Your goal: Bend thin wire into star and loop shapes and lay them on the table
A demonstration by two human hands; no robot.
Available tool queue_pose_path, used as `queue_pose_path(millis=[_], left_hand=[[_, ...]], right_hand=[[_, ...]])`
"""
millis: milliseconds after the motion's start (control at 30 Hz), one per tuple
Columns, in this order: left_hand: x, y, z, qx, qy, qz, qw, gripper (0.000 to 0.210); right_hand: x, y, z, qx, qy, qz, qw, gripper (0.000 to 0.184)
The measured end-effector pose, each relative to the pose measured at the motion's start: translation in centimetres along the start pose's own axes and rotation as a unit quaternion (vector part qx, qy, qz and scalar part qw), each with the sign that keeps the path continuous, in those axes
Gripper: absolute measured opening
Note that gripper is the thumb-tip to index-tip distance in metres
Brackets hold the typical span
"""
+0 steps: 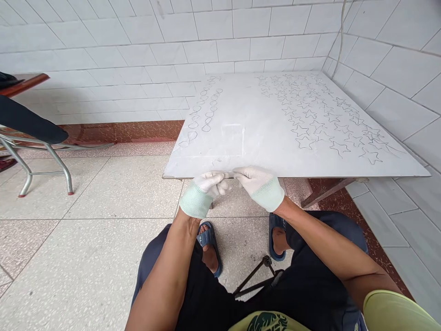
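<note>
At the near edge of a white-topped table [262,156], my left hand [208,184] and my right hand [257,177] meet almost fingertip to fingertip. Both wear white knitted gloves with pale green cuffs. Each hand is closed in a pinch, and a small pale piece seems to bridge the fingertips, too small to name. Thin dark star outlines [312,115] lie in rows over the table's right side. Toward the left side run two rows of thin looped, figure-eight outlines [195,122]. I cannot tell whether these are wire or drawn lines.
White tiled walls [234,46] meet behind and right of the table. A metal-legged chair [51,161] stands at the left, with a person's dark-clothed leg [31,122] over it. Below are my sandalled feet, and dark metal legs [253,278] of a stand or stool.
</note>
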State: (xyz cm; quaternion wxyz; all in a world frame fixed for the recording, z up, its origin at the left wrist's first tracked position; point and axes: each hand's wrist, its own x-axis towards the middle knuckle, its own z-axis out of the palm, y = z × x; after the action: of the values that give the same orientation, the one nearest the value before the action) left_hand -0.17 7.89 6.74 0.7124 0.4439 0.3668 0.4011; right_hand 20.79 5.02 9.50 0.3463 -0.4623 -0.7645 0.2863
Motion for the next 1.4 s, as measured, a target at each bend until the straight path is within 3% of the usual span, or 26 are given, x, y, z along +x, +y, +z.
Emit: queue_pose_path(millis=[167,400,633,867,1067,1267,1400], left_hand=[[0.0,-0.3,0.2,-0.043,-0.005,0.017,0.999,0.045],[-1.1,0.5,1.2,-0.087,-0.030,0.005,0.996,0.040],[-1.0,0.0,1.1,-0.081,-0.024,0.024,0.996,0.033],[-1.3,0.0,0.1,0.009,0.004,-0.051,0.999,0.043],[-1.1,-0.2,-0.7,0.060,-0.055,-0.102,0.991,0.041],[-0.9,-0.5,-0.6,0.076,-0.002,-0.052,0.996,0.040],[-1.0,0.1,-0.4,0.056,0.012,-0.007,0.998,0.044]], right_hand=[[-0.2,0.4,0.2,-0.101,0.014,-0.057,0.993,0.037],[-0.4,1.8,0.5,-0.241,0.056,-0.135,0.959,0.042],[-0.2,2.5,-0.7,-0.330,0.016,-0.211,0.920,0.039],[0.0,2.1,-2.7,-0.392,-0.070,-0.271,0.876,0.031],[-0.1,1.1,-4.1,-0.325,-0.169,-0.236,0.900,0.027],[-0.3,2.0,-3.5,-0.207,-0.145,-0.198,0.947,0.032],[-0.3,1.7,-3.1,-0.184,-0.120,-0.102,0.970,0.033]])
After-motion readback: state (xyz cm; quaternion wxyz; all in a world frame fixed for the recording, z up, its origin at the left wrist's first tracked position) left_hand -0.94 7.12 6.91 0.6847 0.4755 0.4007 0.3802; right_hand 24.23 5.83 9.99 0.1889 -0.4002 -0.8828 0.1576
